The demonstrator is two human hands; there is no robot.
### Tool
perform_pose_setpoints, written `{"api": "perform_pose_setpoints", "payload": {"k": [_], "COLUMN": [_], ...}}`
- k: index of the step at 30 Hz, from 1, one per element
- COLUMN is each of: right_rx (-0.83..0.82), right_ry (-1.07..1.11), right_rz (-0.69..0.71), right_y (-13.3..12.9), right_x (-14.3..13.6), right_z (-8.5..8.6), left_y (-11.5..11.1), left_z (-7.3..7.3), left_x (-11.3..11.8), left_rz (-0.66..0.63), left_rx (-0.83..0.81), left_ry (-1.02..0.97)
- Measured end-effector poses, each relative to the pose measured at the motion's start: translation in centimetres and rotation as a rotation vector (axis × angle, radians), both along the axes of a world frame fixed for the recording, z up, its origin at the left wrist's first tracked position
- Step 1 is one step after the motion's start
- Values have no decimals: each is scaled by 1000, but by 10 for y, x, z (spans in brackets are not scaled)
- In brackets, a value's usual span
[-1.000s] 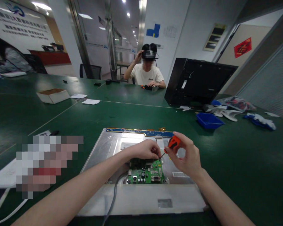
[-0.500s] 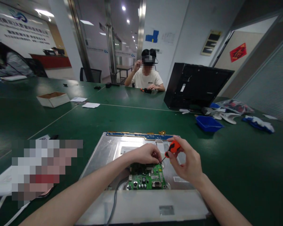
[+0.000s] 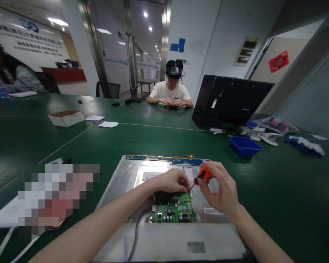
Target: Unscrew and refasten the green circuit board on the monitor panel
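Observation:
My right hand [image 3: 222,186] grips a screwdriver [image 3: 202,175] with an orange and black handle. Its thin shaft slants down and left to the upper right corner of a green circuit board [image 3: 175,210]. At that corner, next to the screwdriver's tip, the fingers of my left hand [image 3: 175,180] are pinched together; whatever they hold is too small or hidden to tell. The board sits on the silver metal back of a flat display panel [image 3: 219,241]. A blue board strip [image 3: 156,159] runs along the panel's far edge, and a grey cable [image 3: 135,237] curves from the green board's left side.
Beyond the panel stand a blue tray [image 3: 245,146] and a black monitor housing [image 3: 230,102]. Gloves [image 3: 305,146] lie at the right, a white box [image 3: 66,118] at the far left. Across the table [image 3: 142,138] a person [image 3: 171,91] in a headset handles a small dark object.
The view has shifted slightly, while my hands and the screwdriver keep their place at the board's corner. The person opposite has lowered a raised hand to the object on the table.

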State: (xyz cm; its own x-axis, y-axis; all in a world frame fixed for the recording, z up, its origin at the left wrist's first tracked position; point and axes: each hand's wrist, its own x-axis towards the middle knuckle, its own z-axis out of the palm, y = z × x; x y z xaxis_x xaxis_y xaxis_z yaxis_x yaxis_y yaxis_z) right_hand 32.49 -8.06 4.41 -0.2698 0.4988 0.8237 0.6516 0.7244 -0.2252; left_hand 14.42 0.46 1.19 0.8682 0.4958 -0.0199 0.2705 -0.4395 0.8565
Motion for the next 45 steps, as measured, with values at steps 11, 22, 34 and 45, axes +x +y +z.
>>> {"api": "perform_pose_setpoints", "payload": {"k": [11,22,34,45], "right_rx": [20,-29,20,-61], "right_ry": [50,53,50,65], "right_rz": [8,31,2,-23], "right_y": [1,-1,2,-4], "right_x": [-1,-1,1,-1], "right_z": [0,-2,-3,-3], "left_y": [1,0,-1,-3], "left_z": [-4,-1,2,0], "left_x": [0,-1,-1,-1], "left_rz": [15,2,22,34], "left_rx": [16,24,26,-22], "left_ry": [-3,1,31,7]}}
